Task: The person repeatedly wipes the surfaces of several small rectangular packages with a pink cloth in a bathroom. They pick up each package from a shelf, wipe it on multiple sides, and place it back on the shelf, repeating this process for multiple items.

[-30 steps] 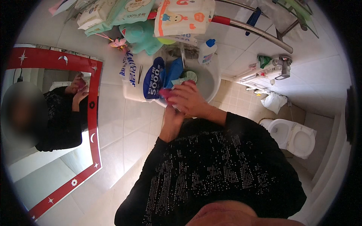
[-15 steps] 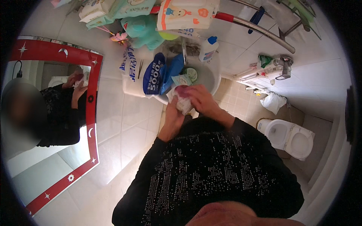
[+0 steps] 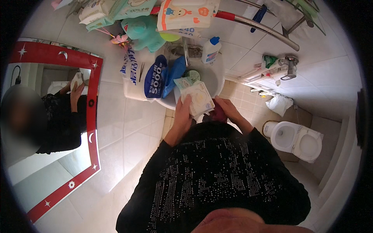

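We keep our left hand [image 3: 182, 117] closed on the lower-left edge of a white square packet [image 3: 200, 100], centre frame. Just right of it, our right hand [image 3: 231, 115] grasps a dark-red cloth [image 3: 220, 113]. Beyond, upper centre, we find a white oval ceramic sink [image 3: 216, 79], then a blue-capped white plastic bottle [image 3: 210, 52].

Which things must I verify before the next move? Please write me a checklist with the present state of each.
1. White package held by the left grip: ok, thumb lies across its face.
2. Dark red item secure in the right grip: cannot tell, partly hidden.
3. White bottle upright, blue cap on: ok.
4. Sink unobstructed from above: not ok, blue bag and round green item cover part of it.
5. White package apart from the pale green packet: cannot tell, they overlap in view.
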### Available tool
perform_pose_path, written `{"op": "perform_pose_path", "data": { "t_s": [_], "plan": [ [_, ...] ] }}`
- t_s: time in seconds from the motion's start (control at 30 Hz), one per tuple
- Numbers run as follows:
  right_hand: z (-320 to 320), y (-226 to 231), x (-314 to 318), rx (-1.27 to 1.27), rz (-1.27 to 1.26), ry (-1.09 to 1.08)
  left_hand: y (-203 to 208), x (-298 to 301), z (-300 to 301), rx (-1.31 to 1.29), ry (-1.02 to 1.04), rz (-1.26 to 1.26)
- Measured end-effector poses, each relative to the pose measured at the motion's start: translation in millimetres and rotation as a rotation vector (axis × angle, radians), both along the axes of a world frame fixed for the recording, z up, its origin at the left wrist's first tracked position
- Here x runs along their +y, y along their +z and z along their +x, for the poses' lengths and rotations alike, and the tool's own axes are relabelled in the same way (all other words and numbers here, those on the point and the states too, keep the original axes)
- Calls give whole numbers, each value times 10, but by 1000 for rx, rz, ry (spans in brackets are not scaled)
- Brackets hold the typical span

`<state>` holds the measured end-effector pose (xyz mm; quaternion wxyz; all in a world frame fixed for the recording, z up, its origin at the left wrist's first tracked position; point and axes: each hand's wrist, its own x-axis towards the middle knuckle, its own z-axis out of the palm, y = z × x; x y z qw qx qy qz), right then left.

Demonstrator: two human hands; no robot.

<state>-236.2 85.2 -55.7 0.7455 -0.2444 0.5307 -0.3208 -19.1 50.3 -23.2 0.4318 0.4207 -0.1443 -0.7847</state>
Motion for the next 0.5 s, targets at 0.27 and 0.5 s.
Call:
{"op": "perform_pose_path", "data": {
  "t_s": [0.27, 0.5],
  "plan": [
    [-35, 101, 35, -116, 9, -119, -110, -167, -285, -49, -168, -82],
    [-517, -504, -288, 102, -32, -415, -910, -439, 219, -1210, 8, -579]
  ]
}}
